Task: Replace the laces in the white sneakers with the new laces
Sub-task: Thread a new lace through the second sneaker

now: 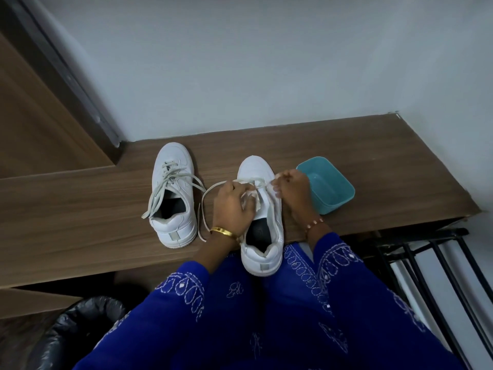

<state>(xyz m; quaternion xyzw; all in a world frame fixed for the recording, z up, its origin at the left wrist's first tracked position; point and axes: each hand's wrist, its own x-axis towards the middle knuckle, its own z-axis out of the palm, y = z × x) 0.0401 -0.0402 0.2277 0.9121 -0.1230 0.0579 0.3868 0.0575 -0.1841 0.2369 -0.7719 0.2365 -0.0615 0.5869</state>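
Wooden ledge [373, 145], hands [232, 206] lacing sneaker [262, 236], toe toward wall

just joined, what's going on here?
A person works on the right sneaker at the front edge of a wooden shelf. The left hand and right hand each pinch part of its lace near the upper eyelets; one end trails loose across the shelf. The left sneaker stands apart, laced but untied. A teal tub sits beside the right hand.

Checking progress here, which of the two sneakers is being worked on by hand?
The right sneaker beside the teal tub; both hands pinch its lace. The left sneaker sits untouched.
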